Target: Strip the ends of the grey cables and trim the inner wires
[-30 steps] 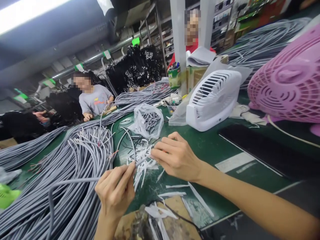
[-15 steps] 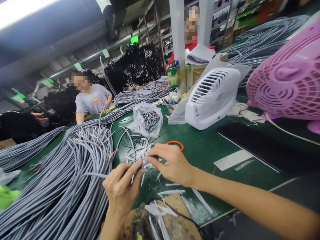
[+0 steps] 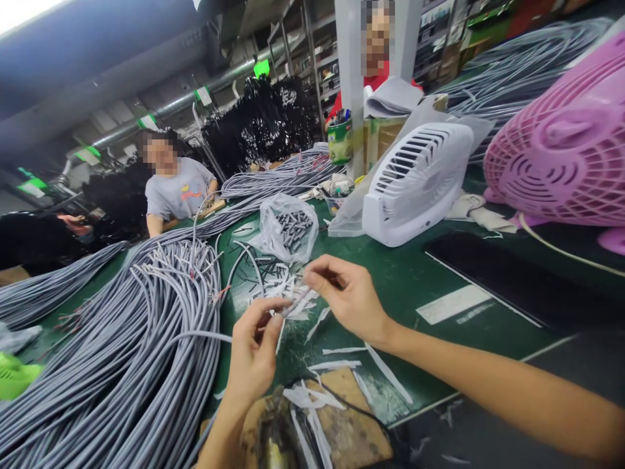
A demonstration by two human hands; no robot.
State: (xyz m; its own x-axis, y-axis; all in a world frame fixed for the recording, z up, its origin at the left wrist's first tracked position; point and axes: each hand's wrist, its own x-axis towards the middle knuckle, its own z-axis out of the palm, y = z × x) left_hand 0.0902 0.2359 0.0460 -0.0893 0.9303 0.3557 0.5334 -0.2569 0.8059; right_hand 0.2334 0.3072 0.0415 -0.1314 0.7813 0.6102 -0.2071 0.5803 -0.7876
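A grey cable (image 3: pixel 205 336) runs from the big bundle of grey cables (image 3: pixel 146 345) into my left hand (image 3: pixel 254 345). The fingers of that hand are closed round it close to its end. My right hand (image 3: pixel 349 296) pinches the tip of the same cable, where thin pale wires seem to show between the two hands; the fingertips cover the very end. Just beyond the fingers lie white paper-like strips (image 3: pixel 276 290) and short black pieces. Behind them sits a clear plastic bag (image 3: pixel 288 228) holding many short dark tubes.
A white fan (image 3: pixel 420 185) and a pink fan (image 3: pixel 556 150) stand at the right, near a dark flat panel (image 3: pixel 508 280). A stained board (image 3: pixel 349 417) with strips lies at the front edge. Two people (image 3: pixel 178 189) are across the green table.
My right hand has moved up and slightly right, drawing apart from my left hand. My left hand has shifted right, and more of the cable's end shows between them.
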